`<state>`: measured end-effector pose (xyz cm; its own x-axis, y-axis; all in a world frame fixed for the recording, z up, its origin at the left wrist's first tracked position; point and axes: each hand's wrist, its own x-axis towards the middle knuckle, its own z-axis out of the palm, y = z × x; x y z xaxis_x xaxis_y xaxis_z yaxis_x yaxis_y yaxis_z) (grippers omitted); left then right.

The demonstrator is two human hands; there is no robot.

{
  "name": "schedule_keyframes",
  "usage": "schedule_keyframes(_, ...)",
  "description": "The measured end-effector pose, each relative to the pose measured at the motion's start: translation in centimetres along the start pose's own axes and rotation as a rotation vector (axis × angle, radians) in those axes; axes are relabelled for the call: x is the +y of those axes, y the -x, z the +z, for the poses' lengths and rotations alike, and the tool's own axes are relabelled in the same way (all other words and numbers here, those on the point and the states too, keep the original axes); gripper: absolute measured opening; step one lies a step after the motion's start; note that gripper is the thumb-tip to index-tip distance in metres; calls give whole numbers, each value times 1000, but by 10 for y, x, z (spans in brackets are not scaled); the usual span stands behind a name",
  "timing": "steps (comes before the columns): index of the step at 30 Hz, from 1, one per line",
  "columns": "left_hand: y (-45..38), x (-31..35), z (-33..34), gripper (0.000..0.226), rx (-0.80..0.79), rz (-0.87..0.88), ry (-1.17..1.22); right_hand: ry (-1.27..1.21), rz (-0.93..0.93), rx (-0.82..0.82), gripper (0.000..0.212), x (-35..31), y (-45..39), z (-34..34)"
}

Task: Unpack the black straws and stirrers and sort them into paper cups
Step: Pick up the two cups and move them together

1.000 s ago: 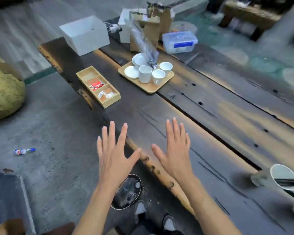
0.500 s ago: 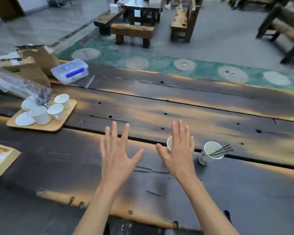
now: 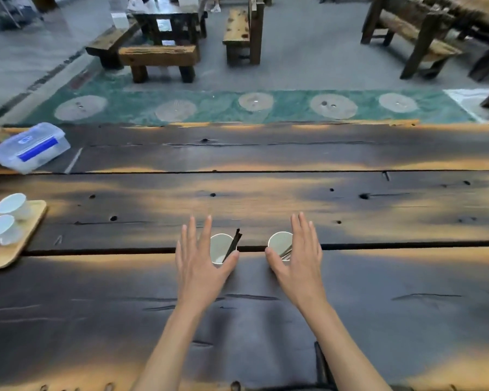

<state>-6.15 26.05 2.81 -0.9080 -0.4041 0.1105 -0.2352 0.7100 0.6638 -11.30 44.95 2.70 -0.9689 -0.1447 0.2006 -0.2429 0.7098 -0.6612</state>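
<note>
Left hand (image 3: 201, 266) covers the near side of the left paper cup (image 3: 220, 248); right hand (image 3: 299, 263) hides half the right paper cup (image 3: 280, 244). Right cup's contents too blurred to identify. Wooden tray (image 3: 20, 244) and white teacups (image 3: 3, 221) clipped by left edge.

blue label on plastic box (image 3: 30, 146), its print too blurred to read

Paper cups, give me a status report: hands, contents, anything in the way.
Left hand and right hand open, empty. Left cup holds black sticks; right cup holds thin sticks. Table around them bare.
</note>
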Motion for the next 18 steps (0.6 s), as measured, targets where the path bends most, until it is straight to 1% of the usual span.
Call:
schedule_keyframes(3,1,-20,19,94,-62,-172,242,-180,88,8,85,15,19,11)
schedule_keyframes(5,3,-34,31,98,-68,-271,358,-259,172,1,84,29,34,22)
schedule_keyframes(7,5,-43,42,100,-78,-376,431,-351,300,-13,80,45,48,34)
schedule_keyframes(9,2,-50,51,103,-92,-469,477,-440,470,-3,76,63,51,46)
schedule_keyframes(11,-6,-59,60,107,-104,-505,504,-485,605,-11,74,76,47,56)
schedule_keyframes(15,-15,-79,80,115,-136,-615,536,-528,705,-54,83,96,28,68)
schedule_keyframes(18,-19,-87,92,119,-149,-659,580,-550,700,-93,92,102,13,74)
